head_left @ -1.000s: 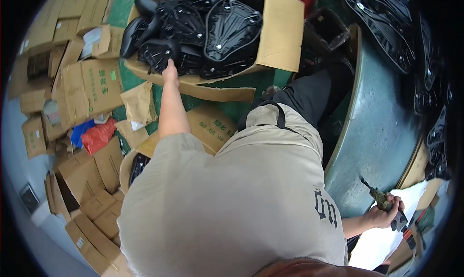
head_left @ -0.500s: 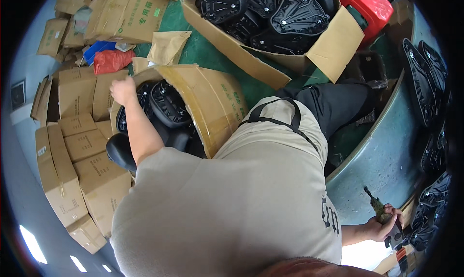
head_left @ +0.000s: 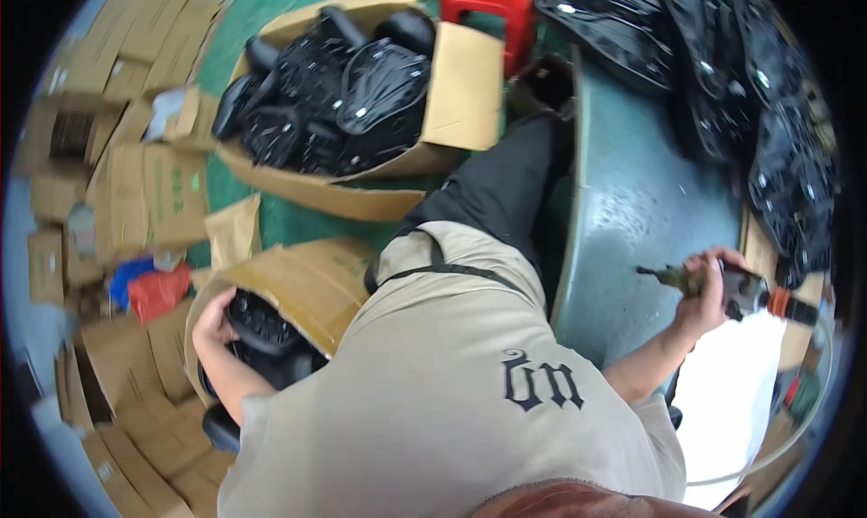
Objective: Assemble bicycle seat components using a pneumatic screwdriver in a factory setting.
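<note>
In the open carton at my left lie several black saddles with moulded undersides. My left hand reaches into its mouth, fingers closed against the near edge of one black saddle; some fingertips are hidden. My right hand is wrapped round a power screwdriver with a dark bit, an orange band and a pale hose at its rear. The tool is held over the grey-blue tabletop, its bit pointing left.
A larger carton full of black saddles stands ahead, with a red plastic stool behind it. More black saddles cover the table's far right. Cartons and a red bag crowd the left. The hose curves down at right.
My body and view have turned right. My left hand has moved from the carton's rim down to a saddle inside. My right hand has brought the screwdriver forward over the table.
</note>
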### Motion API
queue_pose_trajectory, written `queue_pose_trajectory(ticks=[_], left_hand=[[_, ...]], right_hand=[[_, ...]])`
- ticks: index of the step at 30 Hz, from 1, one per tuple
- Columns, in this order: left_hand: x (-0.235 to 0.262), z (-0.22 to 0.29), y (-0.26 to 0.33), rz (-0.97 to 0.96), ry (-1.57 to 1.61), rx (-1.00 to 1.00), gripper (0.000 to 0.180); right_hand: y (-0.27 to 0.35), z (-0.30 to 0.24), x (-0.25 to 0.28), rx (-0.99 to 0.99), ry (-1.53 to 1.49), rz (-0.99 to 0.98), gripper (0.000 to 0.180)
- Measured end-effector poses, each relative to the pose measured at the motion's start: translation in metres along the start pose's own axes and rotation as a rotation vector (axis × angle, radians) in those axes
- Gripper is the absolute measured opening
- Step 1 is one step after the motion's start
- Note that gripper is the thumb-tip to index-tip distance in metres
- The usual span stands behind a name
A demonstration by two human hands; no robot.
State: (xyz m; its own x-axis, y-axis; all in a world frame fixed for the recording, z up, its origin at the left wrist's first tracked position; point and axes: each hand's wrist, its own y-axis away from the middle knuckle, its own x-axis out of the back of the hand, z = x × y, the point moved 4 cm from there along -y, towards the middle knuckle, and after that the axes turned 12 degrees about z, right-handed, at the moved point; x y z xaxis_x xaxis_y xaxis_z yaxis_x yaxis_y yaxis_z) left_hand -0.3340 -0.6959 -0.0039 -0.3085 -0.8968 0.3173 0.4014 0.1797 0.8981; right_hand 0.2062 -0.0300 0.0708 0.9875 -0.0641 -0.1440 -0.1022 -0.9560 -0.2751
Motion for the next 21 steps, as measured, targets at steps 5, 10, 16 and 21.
queue_pose_trajectory(ticks=[5,10,16,21], left_hand=[[-0.048,0.044,0.018,0.311,-0.289,-0.027,0.042],[-0.050,0.116,0.097,0.493,-0.688,-0.395,0.042],[0.018,0.182,0.183,0.741,-1.075,-0.803,0.043],[-0.133,0.199,0.308,0.764,-0.984,-1.342,0.047]], right_hand=[[0.003,-0.009,-0.006,0.064,0.003,0.027,0.023],[-0.001,-0.007,-0.002,0.047,-0.001,0.023,0.024],[0.000,-0.005,0.001,0.038,-0.021,0.051,0.028],[0.001,-0.005,0.007,0.079,0.029,0.081,0.036]])
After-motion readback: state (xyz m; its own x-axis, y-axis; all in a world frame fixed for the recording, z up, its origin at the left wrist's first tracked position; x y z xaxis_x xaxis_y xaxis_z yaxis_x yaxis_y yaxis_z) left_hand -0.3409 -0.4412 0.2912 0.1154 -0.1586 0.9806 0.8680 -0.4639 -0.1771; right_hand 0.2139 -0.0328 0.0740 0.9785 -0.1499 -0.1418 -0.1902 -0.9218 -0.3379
